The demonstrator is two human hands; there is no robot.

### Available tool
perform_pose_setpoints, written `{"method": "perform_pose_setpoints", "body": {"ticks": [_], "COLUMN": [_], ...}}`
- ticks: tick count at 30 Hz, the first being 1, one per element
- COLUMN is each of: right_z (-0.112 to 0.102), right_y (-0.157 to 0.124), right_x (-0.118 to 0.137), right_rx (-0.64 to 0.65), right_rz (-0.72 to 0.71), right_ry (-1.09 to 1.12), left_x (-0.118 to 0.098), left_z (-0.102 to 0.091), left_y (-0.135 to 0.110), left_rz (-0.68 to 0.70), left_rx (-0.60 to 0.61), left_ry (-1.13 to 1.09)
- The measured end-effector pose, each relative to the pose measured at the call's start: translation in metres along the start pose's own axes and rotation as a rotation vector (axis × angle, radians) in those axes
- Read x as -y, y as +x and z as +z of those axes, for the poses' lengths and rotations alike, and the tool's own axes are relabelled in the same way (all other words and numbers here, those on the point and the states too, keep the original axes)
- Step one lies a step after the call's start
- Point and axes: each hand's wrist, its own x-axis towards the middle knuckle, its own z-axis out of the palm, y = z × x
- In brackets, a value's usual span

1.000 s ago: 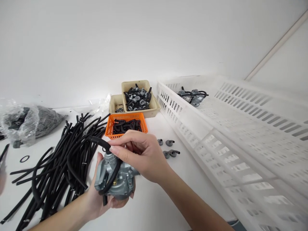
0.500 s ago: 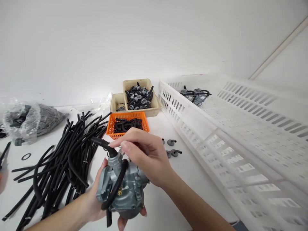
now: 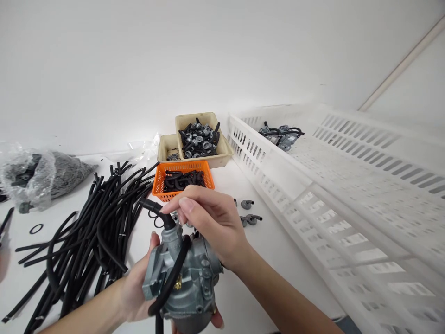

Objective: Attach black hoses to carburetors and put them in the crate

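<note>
My left hand (image 3: pixel 137 290) grips a grey metal carburetor (image 3: pixel 189 278) from below and behind, low in the middle of the view. A black hose (image 3: pixel 172 273) runs across its front and a black rubber cap (image 3: pixel 156 211) sticks out of its top. My right hand (image 3: pixel 212 222) is curled over the top of the carburetor, thumb and fingers pinched near that cap and the hose end. What the fingertips press on is partly hidden.
A pile of black hoses (image 3: pixel 86 232) lies to the left, with a black ring (image 3: pixel 36 228) and a plastic bag of parts (image 3: pixel 41 178). Behind stand an orange basket (image 3: pixel 182 181) and two beige bins (image 3: pixel 201 139) of fittings. A white slotted crate (image 3: pixel 330 195) holding carburetors (image 3: pixel 281 137) fills the right. Loose grey fittings (image 3: pixel 248 215) lie nearby.
The carburetor has been lifted nearer to me and lower in view, tilting in my left hand. My right hand stays pinched at its top.
</note>
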Motion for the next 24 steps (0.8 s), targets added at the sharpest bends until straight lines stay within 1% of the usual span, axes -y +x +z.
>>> {"method": "perform_pose_setpoints", "body": {"ticks": [2,6,8,11,14,17,21,24], "right_z": [0.0,0.0,0.0,0.0,0.0,0.0,-0.001,-0.002], "right_y": [-0.001,0.0,0.001,0.002,0.003,0.003,0.003,0.003], "right_x": [-0.001,0.0,0.001,0.004,0.007,0.008,0.008,0.007], "right_rx": [-0.009,-0.013,-0.024,-0.035,-0.02,-0.015,0.0,0.027], "right_rz": [0.005,0.015,0.021,0.048,0.083,0.101,0.107,0.116], "right_ry": [0.014,0.029,0.033,0.034,0.022,0.013,0.01,0.007], "left_x": [-0.001,-0.002,0.0,0.004,0.007,0.004,0.0,0.0], "left_z": [0.002,0.004,0.0,-0.008,-0.012,-0.008,-0.001,-0.002], "left_y": [0.0,0.002,0.002,-0.001,-0.003,-0.004,-0.005,-0.007], "left_rz": [-0.006,0.044,0.036,0.005,0.042,0.07,0.061,0.057], "left_rx": [-0.009,-0.029,-0.011,0.046,0.025,-0.007,-0.005,-0.026], "left_ry": [0.012,0.015,0.003,0.013,0.006,-0.025,-0.059,-0.09]}}
